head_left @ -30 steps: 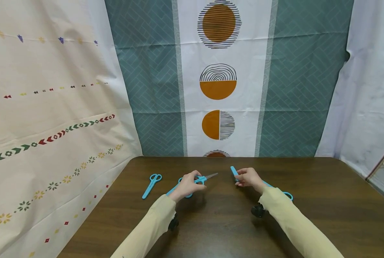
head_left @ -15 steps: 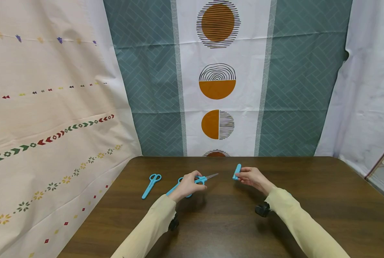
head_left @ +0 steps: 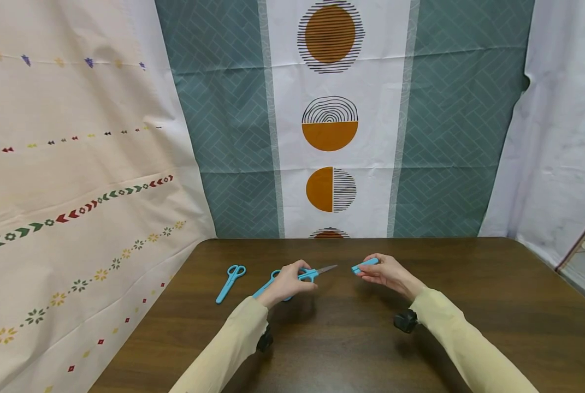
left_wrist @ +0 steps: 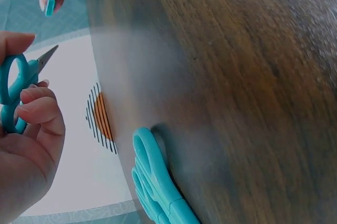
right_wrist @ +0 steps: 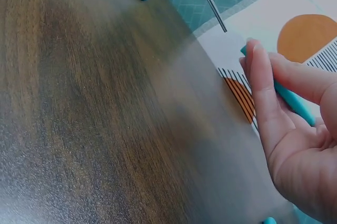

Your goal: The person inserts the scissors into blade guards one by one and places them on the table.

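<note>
In the head view my left hand (head_left: 283, 284) grips light-blue scissors (head_left: 308, 274) above the table, thumb and fingers at the handle loops. Their bare metal blades point right, and the left wrist view shows the handle (left_wrist: 20, 84) plainly. My right hand (head_left: 393, 274) pinches a slim light-blue blade cover (head_left: 369, 264) between thumb and fingers. One end of that cover faces the blade tip, with a short gap between them. Seen from the right wrist, the cover (right_wrist: 295, 104) runs behind the fingers and the blade (right_wrist: 210, 3) hangs beyond its end.
Covered blue scissors (head_left: 229, 284) lie on the brown table (head_left: 331, 338) at the left. Another blue pair (head_left: 263, 289) lies partly behind my left hand. A small blue piece (right_wrist: 269, 220) shows at the right wrist view's bottom edge. Patterned cloths (head_left: 238, 207) hang behind the table.
My right hand has drawn slightly right and turned the cover from upright to nearly level, with one end toward the blades. The left hand's scissors shifted slightly right.
</note>
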Tool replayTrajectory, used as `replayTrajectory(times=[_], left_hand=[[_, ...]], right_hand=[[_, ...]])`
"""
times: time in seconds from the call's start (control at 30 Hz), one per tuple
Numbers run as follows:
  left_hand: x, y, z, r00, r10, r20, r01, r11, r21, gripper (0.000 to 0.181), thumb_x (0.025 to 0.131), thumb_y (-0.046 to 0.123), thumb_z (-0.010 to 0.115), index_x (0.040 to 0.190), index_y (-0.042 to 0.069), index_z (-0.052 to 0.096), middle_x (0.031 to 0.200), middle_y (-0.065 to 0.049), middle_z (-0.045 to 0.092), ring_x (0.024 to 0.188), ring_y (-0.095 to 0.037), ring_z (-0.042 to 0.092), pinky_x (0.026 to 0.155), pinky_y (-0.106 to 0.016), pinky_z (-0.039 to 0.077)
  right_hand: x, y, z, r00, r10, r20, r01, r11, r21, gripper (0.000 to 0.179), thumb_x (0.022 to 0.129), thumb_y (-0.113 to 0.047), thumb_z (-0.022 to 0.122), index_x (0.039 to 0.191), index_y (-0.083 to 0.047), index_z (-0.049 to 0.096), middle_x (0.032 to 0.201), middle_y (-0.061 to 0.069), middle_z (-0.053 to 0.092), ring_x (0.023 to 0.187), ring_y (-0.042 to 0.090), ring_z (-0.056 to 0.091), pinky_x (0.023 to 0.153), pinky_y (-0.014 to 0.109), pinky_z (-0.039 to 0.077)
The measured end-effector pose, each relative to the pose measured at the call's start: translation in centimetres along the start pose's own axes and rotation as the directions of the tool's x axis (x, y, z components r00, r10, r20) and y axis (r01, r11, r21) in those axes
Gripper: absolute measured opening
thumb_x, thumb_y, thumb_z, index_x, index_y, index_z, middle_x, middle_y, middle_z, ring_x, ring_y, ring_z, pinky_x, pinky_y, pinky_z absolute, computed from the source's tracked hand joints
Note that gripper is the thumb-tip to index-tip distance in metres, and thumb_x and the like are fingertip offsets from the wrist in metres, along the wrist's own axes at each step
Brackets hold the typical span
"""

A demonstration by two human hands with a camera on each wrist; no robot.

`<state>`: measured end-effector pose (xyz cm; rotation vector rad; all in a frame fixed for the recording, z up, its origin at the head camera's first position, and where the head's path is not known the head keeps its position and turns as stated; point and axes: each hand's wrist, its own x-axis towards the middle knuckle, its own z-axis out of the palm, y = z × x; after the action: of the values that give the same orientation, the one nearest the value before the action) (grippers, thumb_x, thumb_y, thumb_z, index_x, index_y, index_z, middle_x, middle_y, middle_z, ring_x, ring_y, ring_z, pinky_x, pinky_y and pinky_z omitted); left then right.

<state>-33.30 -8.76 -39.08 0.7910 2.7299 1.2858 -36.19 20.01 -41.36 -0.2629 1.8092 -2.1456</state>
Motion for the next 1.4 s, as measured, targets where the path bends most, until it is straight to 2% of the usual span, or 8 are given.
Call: replayTrajectory(times=[0.2,0.37,0.5,0.6,0.7,0.9,1.27,1.4], left_hand=[[0.0,0.2,0.1,1.0,0.006,0.022,-0.006,1.0,-0.011,0.033,0.077,0.024,0.07,0.099,0.005,0.054,0.069,0.001,0.045,0.062,-0.012,0.041,0.056,-0.028,0.033],[0.0,0.3,0.0,1.0,0.015,0.024,-0.014,1.0,-0.019,0.033,0.078,0.023,0.07,0.099,0.005,0.053,0.069,0.001,0.045,0.061,-0.013,0.04,0.056,-0.028,0.032],[0.0,0.2,0.0,1.0,0.017,0.019,-0.017,1.0,-0.025,0.031,0.077,0.02,0.071,0.098,0.006,0.053,0.068,0.001,0.044,0.06,-0.012,0.04,0.055,-0.028,0.032],[-0.1,0.2,0.0,1.0,0.018,0.02,-0.017,0.999,-0.038,0.029,0.078,0.018,0.07,0.098,0.006,0.053,0.067,0.001,0.044,0.06,-0.012,0.04,0.054,-0.028,0.032],[-0.1,0.3,-0.1,1.0,0.021,0.02,-0.02,0.999,-0.038,0.03,0.078,0.019,0.07,0.098,0.007,0.053,0.068,0.001,0.045,0.06,-0.012,0.041,0.055,-0.028,0.033],[-0.1,0.3,-0.2,0.998,0.058,0.026,-0.057,0.998,-0.034,0.031,0.078,0.019,0.069,0.102,0.005,0.054,0.075,-0.001,0.051,0.063,-0.014,0.043,0.058,-0.029,0.036],[0.0,0.5,-0.3,0.993,0.112,0.037,-0.111,0.993,-0.035,0.027,0.075,0.009,0.062,0.101,0.01,0.055,0.079,0.0,0.052,0.069,-0.013,0.046,0.063,-0.03,0.037],[-0.7,2.1,-0.9,0.989,0.137,0.048,-0.132,0.986,-0.101,0.028,0.075,0.003,0.06,0.102,0.005,0.056,0.083,-0.006,0.054,0.071,-0.016,0.047,0.065,-0.032,0.038]], right_hand=[[-0.1,0.0,-0.1,1.0,-0.007,0.021,0.007,1.0,-0.004,0.029,0.09,-0.003,0.054,0.111,0.011,0.039,0.093,0.017,0.061,0.084,0.025,0.063,0.084,0.042,0.04],[-0.3,-0.1,-0.2,0.999,-0.034,0.027,0.035,0.999,-0.031,0.025,0.09,-0.007,0.056,0.108,0.01,0.049,0.094,0.016,0.062,0.086,0.025,0.062,0.085,0.043,0.038],[-0.4,-0.1,-0.2,0.999,-0.04,0.02,0.041,0.999,-0.034,0.022,0.09,-0.006,0.056,0.104,0.009,0.048,0.094,0.016,0.061,0.086,0.025,0.062,0.085,0.042,0.039],[-0.5,-0.1,-0.2,0.999,-0.032,0.016,0.033,0.999,-0.033,0.02,0.09,-0.006,0.056,0.102,0.006,0.047,0.092,0.015,0.059,0.083,0.023,0.062,0.081,0.038,0.044],[-0.5,-0.1,-0.2,0.999,-0.032,0.039,0.034,0.999,-0.039,0.023,0.091,-0.007,0.055,0.107,0.007,0.047,0.094,0.017,0.058,0.078,0.019,0.06,0.076,0.032,0.047],[-0.6,-0.4,-0.2,0.996,-0.054,0.077,0.056,0.998,-0.025,0.03,0.091,-0.008,0.055,0.113,0.012,0.051,0.098,0.019,0.06,0.074,0.016,0.058,0.069,0.026,0.048],[-1.3,-0.6,-0.4,0.991,-0.101,0.093,0.111,0.988,-0.107,0.037,0.086,-0.006,0.062,0.116,0.012,0.05,0.105,0.028,0.055,0.082,0.024,0.061,0.077,0.036,0.047],[-2.0,-0.8,-0.3,0.983,-0.155,0.095,0.167,0.977,-0.129,0.035,0.087,-0.008,0.061,0.114,0.012,0.052,0.104,0.028,0.056,0.079,0.023,0.061,0.077,0.04,0.046]])
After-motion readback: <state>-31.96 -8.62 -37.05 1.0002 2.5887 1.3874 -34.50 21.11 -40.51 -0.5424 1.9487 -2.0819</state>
